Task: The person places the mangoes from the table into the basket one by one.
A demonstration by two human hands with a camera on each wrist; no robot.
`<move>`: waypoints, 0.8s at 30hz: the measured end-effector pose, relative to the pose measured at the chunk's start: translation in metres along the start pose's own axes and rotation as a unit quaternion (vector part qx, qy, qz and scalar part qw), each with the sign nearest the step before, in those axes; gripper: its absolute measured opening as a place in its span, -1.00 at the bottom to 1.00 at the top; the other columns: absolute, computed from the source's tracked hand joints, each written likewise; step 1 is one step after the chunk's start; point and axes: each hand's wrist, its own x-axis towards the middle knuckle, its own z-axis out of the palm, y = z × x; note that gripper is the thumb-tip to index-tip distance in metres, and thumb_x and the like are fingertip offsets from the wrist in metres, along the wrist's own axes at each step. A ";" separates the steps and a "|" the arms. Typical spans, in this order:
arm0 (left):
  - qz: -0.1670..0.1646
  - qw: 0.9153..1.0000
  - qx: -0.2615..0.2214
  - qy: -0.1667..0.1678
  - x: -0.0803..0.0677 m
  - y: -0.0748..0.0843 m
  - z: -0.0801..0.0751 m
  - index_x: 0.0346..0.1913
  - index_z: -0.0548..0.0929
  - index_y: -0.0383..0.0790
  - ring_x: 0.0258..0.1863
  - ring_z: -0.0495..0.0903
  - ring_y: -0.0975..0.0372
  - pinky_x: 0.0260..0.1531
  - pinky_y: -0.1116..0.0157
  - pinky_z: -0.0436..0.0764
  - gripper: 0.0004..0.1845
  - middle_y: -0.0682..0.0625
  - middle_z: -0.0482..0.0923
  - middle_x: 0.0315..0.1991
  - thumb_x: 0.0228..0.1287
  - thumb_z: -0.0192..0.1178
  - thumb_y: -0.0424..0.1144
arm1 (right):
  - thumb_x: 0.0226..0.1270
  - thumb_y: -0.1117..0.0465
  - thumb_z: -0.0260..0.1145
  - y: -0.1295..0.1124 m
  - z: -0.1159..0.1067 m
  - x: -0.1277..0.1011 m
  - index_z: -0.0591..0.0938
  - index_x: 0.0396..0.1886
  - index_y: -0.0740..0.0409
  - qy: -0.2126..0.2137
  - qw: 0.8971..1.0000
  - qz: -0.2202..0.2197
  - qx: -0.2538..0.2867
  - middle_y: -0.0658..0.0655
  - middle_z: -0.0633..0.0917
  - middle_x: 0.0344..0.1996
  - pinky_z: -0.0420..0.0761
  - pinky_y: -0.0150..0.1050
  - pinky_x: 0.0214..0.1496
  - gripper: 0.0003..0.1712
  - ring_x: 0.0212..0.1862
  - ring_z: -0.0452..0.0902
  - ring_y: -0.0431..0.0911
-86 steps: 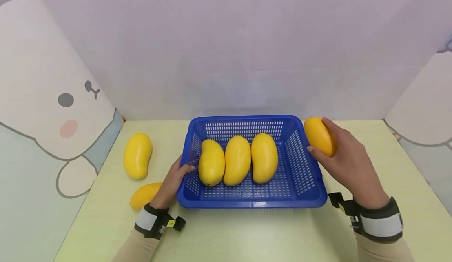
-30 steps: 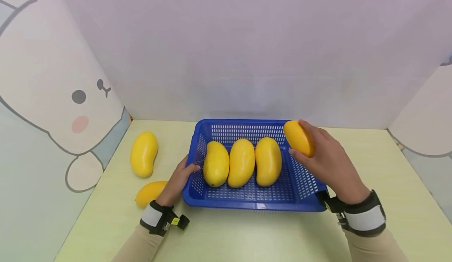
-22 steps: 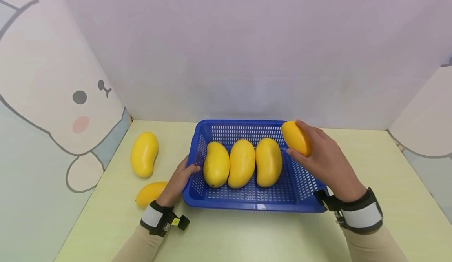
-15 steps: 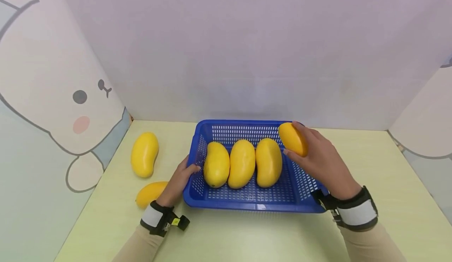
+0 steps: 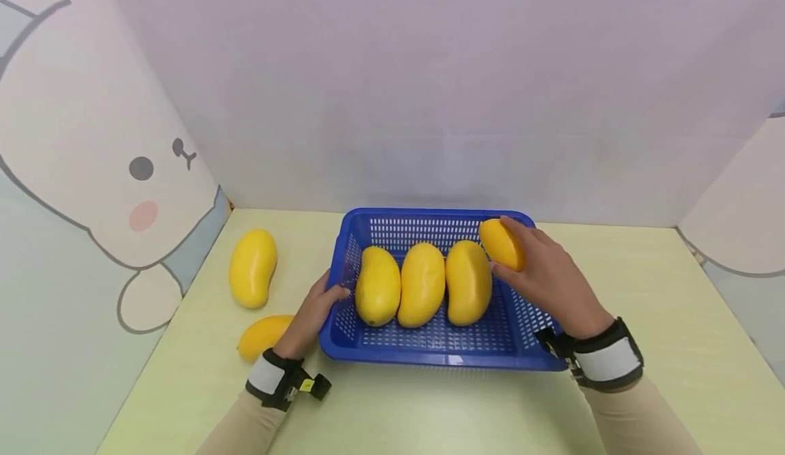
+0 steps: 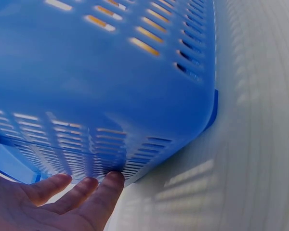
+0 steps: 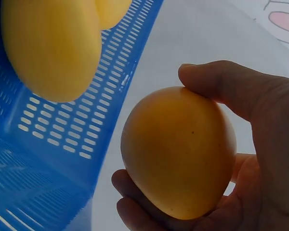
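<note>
A blue plastic basket [image 5: 450,359] holds a row of yellow mangoes: a left one [image 5: 377,286], a middle one [image 5: 421,285] and a right one [image 5: 469,283]. My left hand [image 5: 311,319] grips the basket's left side, thumb over the rim, and the left wrist view has its fingertips [image 6: 114,179] against the slotted outer wall. With thumb and fingers around it, my right hand [image 5: 552,281] holds a more orange mango [image 5: 501,244] over the basket's right end. The right wrist view shows this mango [image 7: 179,151] end-on, its far side hidden by the fingers.
Two more mangoes lie on the pale table [image 5: 417,414] left of the basket: a curved one [image 5: 253,268] farther back and another [image 5: 262,337] partly behind my left wrist. A pale wall [image 5: 441,101] rises behind; a cartoon-printed panel [image 5: 73,169] stands at left.
My right hand has carried its mango leftward from beside the basket to over its right end, lowering slightly. My left hand keeps its grip. The head view has shifted a little.
</note>
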 end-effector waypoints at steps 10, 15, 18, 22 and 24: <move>-0.004 1.000 0.006 0.005 0.000 0.001 0.002 0.63 0.00 -0.10 0.43 0.26 -0.07 0.41 -0.15 0.21 -0.27 -0.14 0.12 0.56 0.44 -0.09 -0.26 | 0.31 0.02 0.41 0.009 0.009 0.006 0.29 0.51 0.26 -0.003 0.999 -0.002 -0.034 0.40 0.61 0.08 0.65 0.12 -0.14 -0.11 -0.11 0.56 0.19; 0.001 1.000 0.006 0.001 -0.002 0.003 0.001 0.63 0.01 -0.14 0.40 0.29 -0.09 0.40 -0.16 0.23 -0.27 -0.18 0.13 0.55 0.43 -0.08 -0.24 | 0.27 0.00 0.44 0.011 0.013 0.009 0.35 0.47 0.27 0.012 0.998 -0.007 -0.058 0.38 0.66 0.00 0.62 0.11 -0.16 -0.13 -0.13 0.55 0.23; 0.000 1.000 0.002 -0.001 -0.002 0.003 0.001 0.62 0.02 -0.14 0.39 0.31 -0.10 0.39 -0.16 0.24 -0.27 -0.19 0.14 0.55 0.43 -0.08 -0.24 | 0.26 -0.01 0.45 0.011 0.014 0.010 0.38 0.45 0.27 0.017 0.997 -0.006 -0.069 0.39 0.67 0.00 0.57 0.12 -0.14 -0.14 -0.14 0.53 0.25; 0.002 1.000 0.000 -0.002 -0.002 0.003 0.001 0.62 0.04 -0.14 0.37 0.32 -0.10 0.39 -0.16 0.25 -0.27 -0.19 0.16 0.54 0.42 -0.06 -0.24 | 0.24 -0.01 0.45 0.011 0.015 0.010 0.42 0.42 0.26 0.018 0.996 -0.008 -0.083 0.40 0.68 -0.03 0.53 0.12 -0.13 -0.17 -0.17 0.53 0.25; 0.003 1.000 0.001 -0.003 -0.002 0.003 0.001 0.62 0.03 -0.14 0.37 0.32 -0.10 0.39 -0.16 0.25 -0.27 -0.20 0.15 0.54 0.42 -0.07 -0.24 | 0.23 0.00 0.45 0.011 0.015 0.010 0.43 0.40 0.27 0.018 0.996 -0.010 -0.088 0.42 0.67 -0.03 0.53 0.12 -0.14 -0.18 -0.17 0.53 0.26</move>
